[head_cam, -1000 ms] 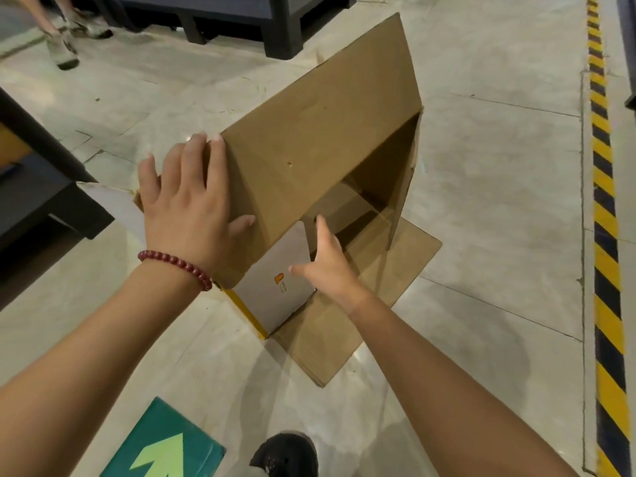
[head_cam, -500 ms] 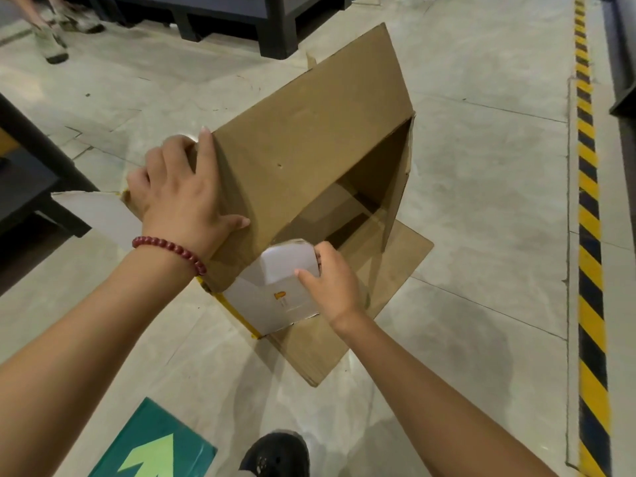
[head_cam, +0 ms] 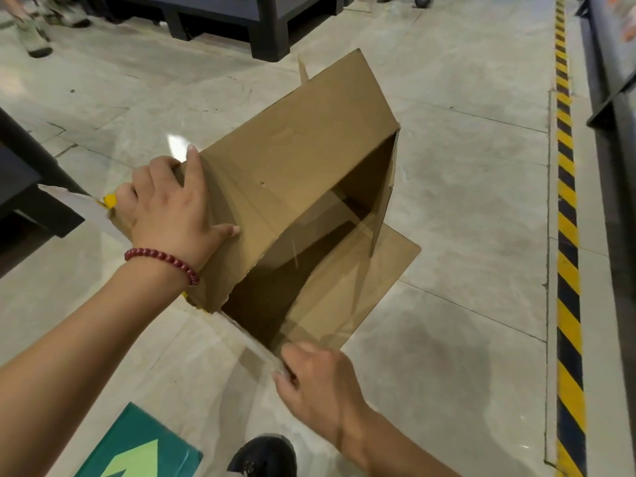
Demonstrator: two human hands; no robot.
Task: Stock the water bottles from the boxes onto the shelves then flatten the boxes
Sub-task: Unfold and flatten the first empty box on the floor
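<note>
An empty brown cardboard box (head_cam: 303, 173) lies on its side on the floor, its open end facing me and its inside bare. My left hand (head_cam: 172, 204) grips the box's upper left edge, fingers curled over the corner and thumb lying on the top panel. My right hand (head_cam: 316, 380) pinches the near flap (head_cam: 254, 342), which is pulled out toward me and blurred. Another flap (head_cam: 392, 259) lies flat on the floor under the box. A white-and-yellow flap (head_cam: 79, 208) sticks out to the left. No water bottles are in view.
A dark shelf base (head_cam: 261, 22) stands at the back and another dark unit (head_cam: 24, 187) at the left. A yellow-black striped line (head_cam: 568, 235) runs along the right. A green arrow floor sticker (head_cam: 137, 449) and my black shoe (head_cam: 265, 456) are near me. Someone's feet (head_cam: 34, 39) are at the far left.
My right hand pulled the near white flap out and down toward me, opening the box end. My left hand kept its grip on the upper edge.
</note>
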